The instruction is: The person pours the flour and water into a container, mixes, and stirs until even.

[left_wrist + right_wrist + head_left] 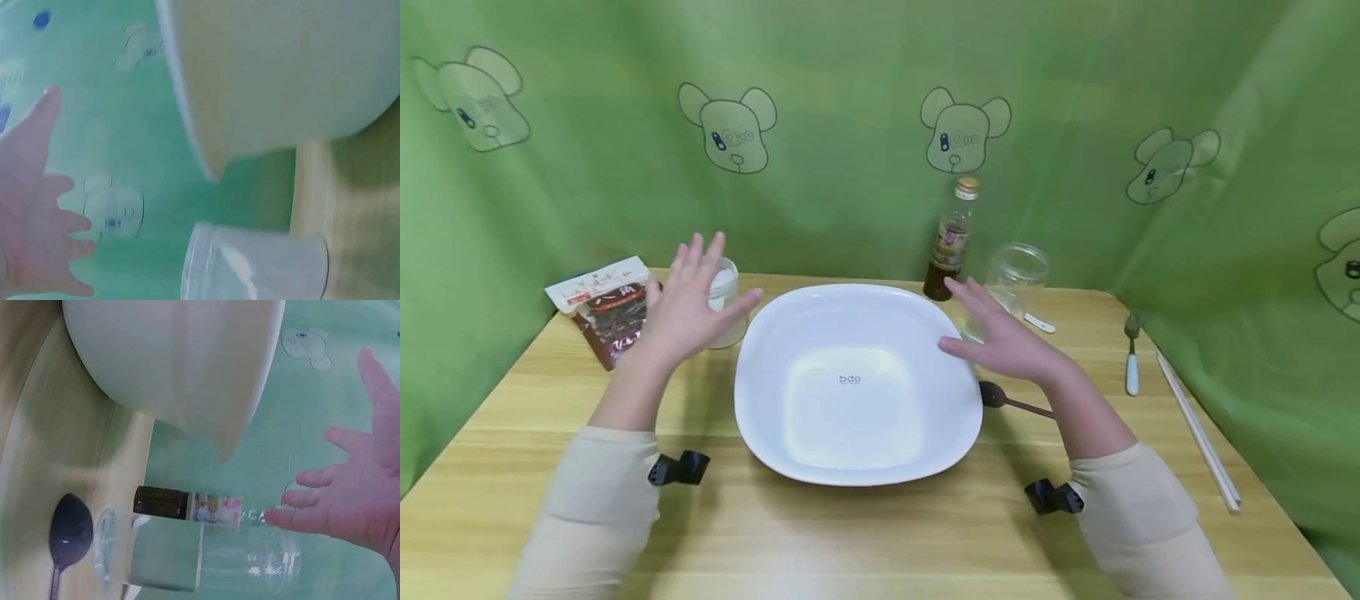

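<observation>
A white basin (850, 417) marked "bdo" stands on the wooden table. My left hand (683, 312) is raised at the basin's left side with straight, spread fingers, holding nothing. Behind that hand, partly covered by it, a jar of white contents (724, 287) stands; it also shows in the left wrist view as a pale jar (275, 265). Over the basin's right rim hovers my right hand (1003, 340), fingers spread. In the right wrist view a gap separates that hand (359, 484) from the basin (175, 356). Near it are a clear jar (1022, 271) and a dark-liquid bottle (947, 250).
A dark spoon (994, 395) lies right of the basin, partly under the right arm. Farther right are a fork (1132, 371) and white chopsticks (1198, 433). A brown packet (613, 312) leans at the back left. Green curtain (850, 208) surrounds the table's back and sides.
</observation>
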{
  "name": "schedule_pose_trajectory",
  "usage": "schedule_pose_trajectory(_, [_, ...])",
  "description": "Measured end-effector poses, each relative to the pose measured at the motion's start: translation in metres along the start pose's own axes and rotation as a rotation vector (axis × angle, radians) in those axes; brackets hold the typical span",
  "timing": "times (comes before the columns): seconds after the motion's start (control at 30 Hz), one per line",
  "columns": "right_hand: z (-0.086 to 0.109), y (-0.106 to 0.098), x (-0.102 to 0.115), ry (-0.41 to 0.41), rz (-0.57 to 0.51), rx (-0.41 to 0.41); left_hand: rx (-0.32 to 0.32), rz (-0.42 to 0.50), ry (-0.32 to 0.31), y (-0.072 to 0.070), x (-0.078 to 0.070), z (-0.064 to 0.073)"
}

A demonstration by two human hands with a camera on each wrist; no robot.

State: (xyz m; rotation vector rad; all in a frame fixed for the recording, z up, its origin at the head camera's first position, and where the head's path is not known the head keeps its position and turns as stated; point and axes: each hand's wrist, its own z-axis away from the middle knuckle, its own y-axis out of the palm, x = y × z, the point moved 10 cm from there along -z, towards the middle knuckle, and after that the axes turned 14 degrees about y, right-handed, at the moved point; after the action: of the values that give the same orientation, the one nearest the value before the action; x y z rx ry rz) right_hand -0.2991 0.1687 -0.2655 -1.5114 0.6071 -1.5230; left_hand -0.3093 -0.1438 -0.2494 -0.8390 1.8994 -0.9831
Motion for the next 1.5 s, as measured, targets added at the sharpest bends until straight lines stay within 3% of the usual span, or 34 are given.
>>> schedule_pose_trajectory(0.1, [0.001, -0.002, -0.010, -0.021, -0.103, -0.003, -0.093, 0.093, -0.051, -0.010, 0.020, 0.004])
schedule_pose_trajectory(0.23, [0.000, 0.000, -0.023, -0.029, -0.282, -0.006, -0.224, 0.207, -0.116, -0.009, 0.048, 0.010])
schedule_pose_trajectory(0.5, [-0.009, 0.026, -0.049, -0.045, -0.678, 0.094, -0.506, 0.439, -0.209, 0.026, 0.098, 0.019])
schedule_pose_trajectory(0.67, [-0.013, 0.037, -0.061, -0.014, -0.924, 0.156, -0.593, 0.569, -0.238, 0.047, 0.111, 0.016])
schedule_pose_trajectory(0.83, [-0.015, 0.046, -0.065, -0.006, -1.035, 0.190, -0.624, 0.629, -0.272, 0.060, 0.120, 0.015])
schedule_pose_trajectory(1.0, [-0.018, 0.061, -0.072, 0.031, -1.107, 0.225, -0.618, 0.629, -0.295, 0.072, 0.127, 0.014])
schedule_pose_trajectory(1.2, [-0.018, 0.071, -0.073, 0.017, -1.150, 0.215, -0.623, 0.614, -0.332, 0.079, 0.137, 0.014])
schedule_pose_trajectory(1.5, [-0.014, 0.072, -0.071, -0.126, -1.317, 0.264, -0.610, 0.582, -0.384, 0.084, 0.141, 0.011])
